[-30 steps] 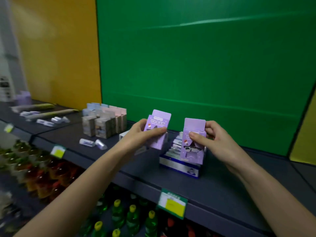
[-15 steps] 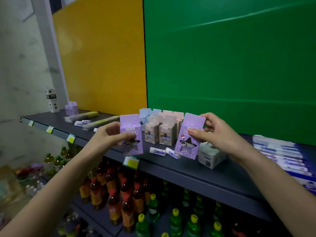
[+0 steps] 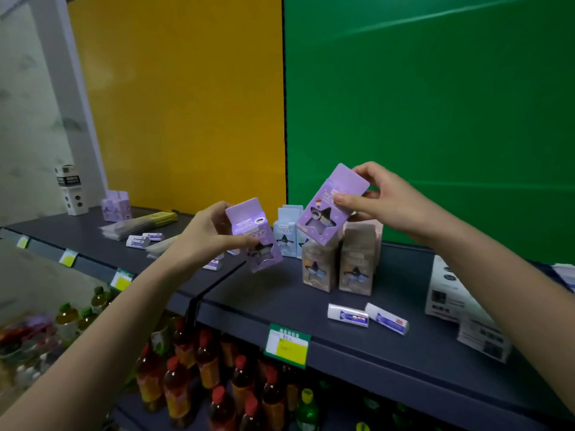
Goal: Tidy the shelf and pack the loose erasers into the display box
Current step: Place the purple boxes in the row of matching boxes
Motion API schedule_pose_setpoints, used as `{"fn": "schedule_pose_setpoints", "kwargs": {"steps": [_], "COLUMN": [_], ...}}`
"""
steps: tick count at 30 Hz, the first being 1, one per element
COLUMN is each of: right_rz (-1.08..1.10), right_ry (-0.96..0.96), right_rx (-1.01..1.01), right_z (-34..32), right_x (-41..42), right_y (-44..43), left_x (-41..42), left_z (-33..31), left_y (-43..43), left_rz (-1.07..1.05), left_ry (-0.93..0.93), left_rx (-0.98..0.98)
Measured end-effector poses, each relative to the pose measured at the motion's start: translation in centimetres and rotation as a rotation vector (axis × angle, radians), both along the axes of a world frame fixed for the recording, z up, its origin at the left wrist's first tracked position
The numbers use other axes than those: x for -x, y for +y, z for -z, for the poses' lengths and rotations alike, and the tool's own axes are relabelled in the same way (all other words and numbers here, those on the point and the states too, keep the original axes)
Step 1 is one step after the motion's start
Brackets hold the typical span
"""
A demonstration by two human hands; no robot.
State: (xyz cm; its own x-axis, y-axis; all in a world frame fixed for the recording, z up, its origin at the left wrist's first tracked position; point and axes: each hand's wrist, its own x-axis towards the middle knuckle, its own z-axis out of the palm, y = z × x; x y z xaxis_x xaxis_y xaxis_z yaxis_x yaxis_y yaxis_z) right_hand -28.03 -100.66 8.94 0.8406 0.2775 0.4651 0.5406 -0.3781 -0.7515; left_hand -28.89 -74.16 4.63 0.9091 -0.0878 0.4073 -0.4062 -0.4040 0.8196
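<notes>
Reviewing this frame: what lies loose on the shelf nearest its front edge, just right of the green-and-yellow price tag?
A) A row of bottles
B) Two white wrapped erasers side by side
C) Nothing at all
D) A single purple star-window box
B: two white wrapped erasers lie side by side on the shelf near its front edge, while both purple boxes are held up in the hands.

white box (image 3: 448,293): right forearm hides part | bottles (image 3: 186,377): blurred | carton print: unreadable
</notes>
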Motion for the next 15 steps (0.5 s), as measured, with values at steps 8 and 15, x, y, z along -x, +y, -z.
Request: {"fn": "schedule_pose_setpoints", "kwargs": {"steps": [8, 15], "right_rz": [0.114, 0.208], "right_ry": [-0.096, -0.058], "right_rx": [0.11, 0.249], "right_z": [-1.7, -0.7], "right_x": [-5.8, -7.6], "right_y": [3.0, 5.2], "left_x": [-6.8, -12.0], "left_z": [-0.9, -0.1], "left_y": [1.9, 2.4], "left_rz": [0.095, 0.239], "left_ry": [0.021, 0.071], "left_rx": [-0.162, -0.335]}}
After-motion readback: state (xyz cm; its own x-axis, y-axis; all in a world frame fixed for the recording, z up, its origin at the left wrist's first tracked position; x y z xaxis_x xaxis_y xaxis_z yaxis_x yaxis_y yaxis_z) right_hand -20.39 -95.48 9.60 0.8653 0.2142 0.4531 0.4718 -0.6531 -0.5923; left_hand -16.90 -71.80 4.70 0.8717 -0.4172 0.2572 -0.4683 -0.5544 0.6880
